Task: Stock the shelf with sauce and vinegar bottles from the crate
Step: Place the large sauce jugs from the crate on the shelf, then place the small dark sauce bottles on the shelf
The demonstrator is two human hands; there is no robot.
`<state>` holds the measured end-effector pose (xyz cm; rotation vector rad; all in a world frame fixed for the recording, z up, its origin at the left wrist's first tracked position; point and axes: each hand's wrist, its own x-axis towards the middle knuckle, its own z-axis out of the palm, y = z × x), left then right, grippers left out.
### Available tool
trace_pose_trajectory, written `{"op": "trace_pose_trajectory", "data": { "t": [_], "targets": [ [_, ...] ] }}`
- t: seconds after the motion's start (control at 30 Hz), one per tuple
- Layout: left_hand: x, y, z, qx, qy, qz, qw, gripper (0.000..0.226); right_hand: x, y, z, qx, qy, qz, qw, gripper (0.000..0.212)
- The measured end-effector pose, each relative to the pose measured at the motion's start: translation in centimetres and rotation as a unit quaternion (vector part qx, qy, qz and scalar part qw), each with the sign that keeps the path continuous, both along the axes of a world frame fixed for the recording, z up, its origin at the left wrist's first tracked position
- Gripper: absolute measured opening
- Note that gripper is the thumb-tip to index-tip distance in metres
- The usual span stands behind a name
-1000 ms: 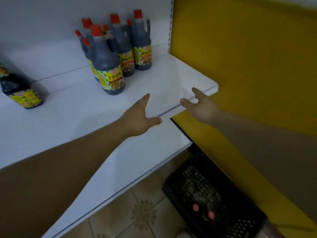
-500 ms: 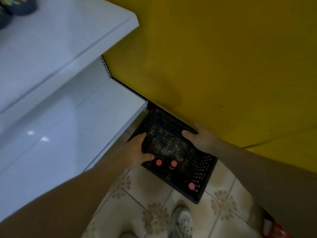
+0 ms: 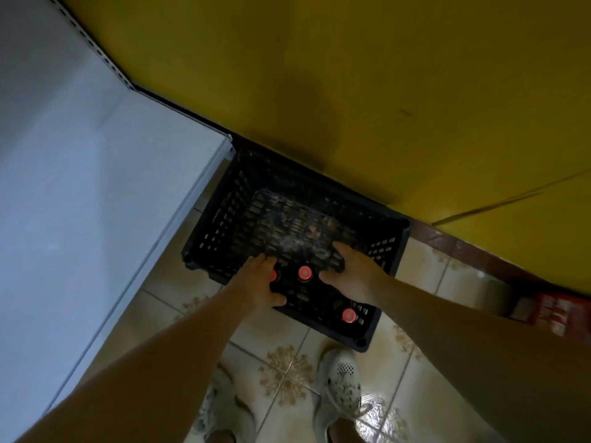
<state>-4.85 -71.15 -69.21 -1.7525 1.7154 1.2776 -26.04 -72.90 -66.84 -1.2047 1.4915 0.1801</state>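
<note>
A black plastic crate (image 3: 220, 225) sits on the tiled floor against the yellow wall. Three dark bottles with red caps stand in its near part: one (image 3: 304, 272) between my hands, one (image 3: 272, 275) half hidden under my left hand, one (image 3: 349, 315) at the near right corner. My left hand (image 3: 256, 282) reaches down into the crate with fingers spread, over the left bottle. To the right of the middle bottle my right hand (image 3: 351, 271) hangs open, thumb toward the cap. Neither hand holds anything.
The white lower shelf (image 3: 96, 193) fills the left, its corner right beside the crate. A yellow wall (image 3: 351, 91) rises behind. A red box (image 3: 550, 311) lies on the floor at the right. My two light shoes (image 3: 339, 378) stand just in front of the crate.
My view dropped from the upper shelf with its stocked bottles to the floor. Both hands came down from the shelf into the crate and now flank the middle bottle.
</note>
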Motion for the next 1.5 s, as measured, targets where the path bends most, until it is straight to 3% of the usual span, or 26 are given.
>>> {"op": "trace_pose_trajectory", "data": {
  "t": [0.2, 0.33, 0.4, 0.47, 0.63, 0.83, 1.03, 1.2, 1.37, 1.43, 1.5],
  "targets": [
    [1.0, -0.6, -6.0, -0.021, 0.013, -0.025, 0.999, 0.094, 3.4, 0.6, -8.0, -0.035, 0.014, 0.036, 0.999, 0.07],
    [1.3, -0.9, -9.4, -0.034, 0.037, -0.011, 0.999, 0.086, 5.5, 0.7, -13.2, -0.042, 0.053, 0.082, 0.994, 0.072],
    [1.4, -0.7, -10.4, -0.031, 0.045, 0.005, 0.998, 0.088, 6.1, 0.9, -14.9, -0.05, 0.069, 0.089, 0.992, 0.058],
    [1.6, -0.4, -11.0, -0.023, 0.046, 0.018, 0.999, 0.09, 6.3, 1.2, -15.7, -0.067, 0.085, 0.087, 0.99, 0.04],
    [1.5, 0.9, -9.6, -0.023, 0.07, 0.04, 0.997, 0.091, 5.1, 1.9, -12.8, -0.127, 0.073, 0.021, 0.989, 0.023],
    [0.7, 2.2, -1.3, -0.015, 0.15, 0.104, 0.983, 0.098, 2.4, 1.5, 1.7, -0.202, -0.02, -0.03, 0.979, 0.05],
    [1.2, 3.1, 14.7, -0.098, 0.311, 0.169, 0.93, 0.098, 2.1, 1.5, 23.7, -0.314, -0.133, -0.121, 0.932, 0.046],
    [2.7, 3.5, 32.4, -0.169, 0.37, 0.147, 0.902, 0.087, 3.8, 2.2, 41.5, -0.452, -0.232, -0.196, 0.839, 0.03],
    [3.8, 5.5, 47.1, -0.239, 0.45, 0.151, 0.847, 0.083, 6.8, 2.5, 54.8, -0.528, -0.266, -0.268, 0.761, 0.012],
    [3.9, 6.9, 51.3, -0.255, 0.476, 0.185, 0.821, 0.082, 7.3, 2.3, 58.6, -0.525, -0.268, -0.267, 0.762, 0.019],
    [3.6, 8.3, 54.8, -0.272, 0.502, 0.21, 0.794, 0.079, 7.4, 2.4, 61.4, -0.503, -0.278, -0.21, 0.791, 0.023]
  ]
}}
